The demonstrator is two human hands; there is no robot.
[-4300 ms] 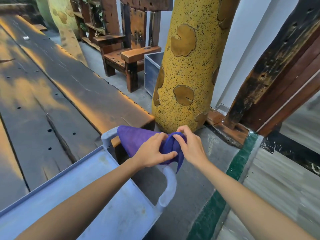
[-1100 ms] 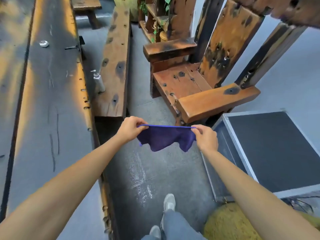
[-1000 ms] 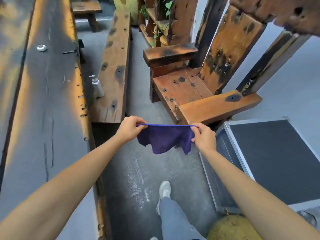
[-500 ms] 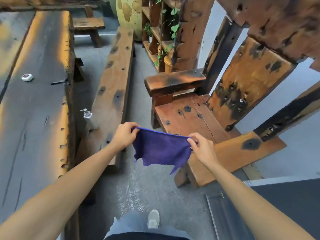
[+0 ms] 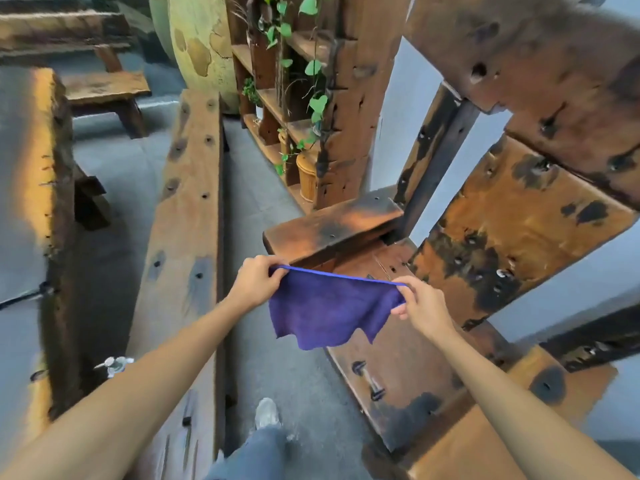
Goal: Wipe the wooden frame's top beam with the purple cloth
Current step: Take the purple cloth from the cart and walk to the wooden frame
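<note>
The purple cloth hangs spread out in front of me, stretched by its top edge. My left hand pinches its left corner and my right hand pinches its right corner. The cloth hovers over the seat of a heavy wooden chair-like frame. The frame's thick top beam runs across the upper right, well above both hands and not touched by the cloth.
A long wooden bench lies to my left, with a big plank table beyond it. A small pump bottle stands between them. A plant shelf stands behind the frame. My foot is on the grey floor.
I picked the cloth off the cart handle earlier and walked forward to the wooden frame. Over the last second the frame has come closer and the cloth is held higher, over its seat.
</note>
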